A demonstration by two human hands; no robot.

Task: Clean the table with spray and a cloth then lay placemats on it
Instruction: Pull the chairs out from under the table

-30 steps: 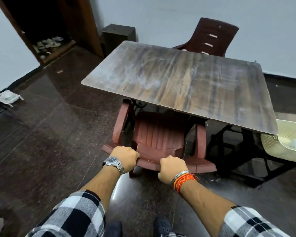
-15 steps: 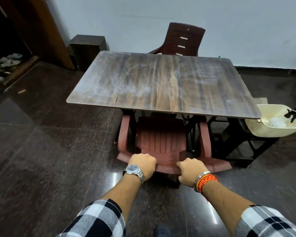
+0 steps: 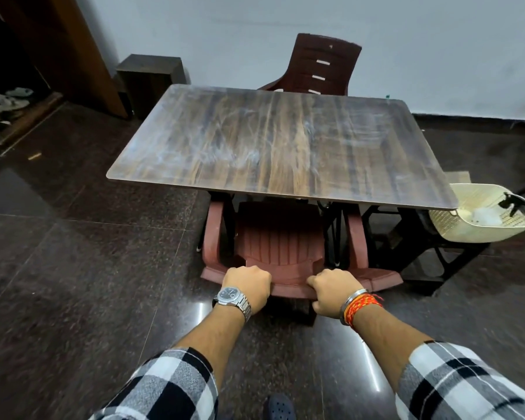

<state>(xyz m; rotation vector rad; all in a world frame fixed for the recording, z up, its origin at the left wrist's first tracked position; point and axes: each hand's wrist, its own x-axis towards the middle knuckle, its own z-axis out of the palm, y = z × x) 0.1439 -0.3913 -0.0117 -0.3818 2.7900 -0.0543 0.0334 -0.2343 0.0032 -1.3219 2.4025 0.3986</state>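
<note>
A rectangular wood-grain table (image 3: 282,147) stands in front of me, its top bare and streaked with pale smears. A reddish plastic chair (image 3: 281,241) is tucked under its near edge. My left hand (image 3: 247,284) and my right hand (image 3: 334,291) both grip the top of the chair's backrest, knuckles up. A cream plastic basket (image 3: 455,225) sits at the table's right corner, holding something white and a dark spray trigger (image 3: 514,203). No placemats are in view.
A dark brown plastic chair (image 3: 322,66) stands at the table's far side against the white wall. A dark wooden box (image 3: 150,77) sits at the back left beside a door frame (image 3: 73,53). Shoes (image 3: 5,100) lie at far left. The floor is dark polished tile.
My view has swung from the table's left side to squarely behind the near chair, and the basket has come fully into view. Both hands have kept their grip on the backrest.
</note>
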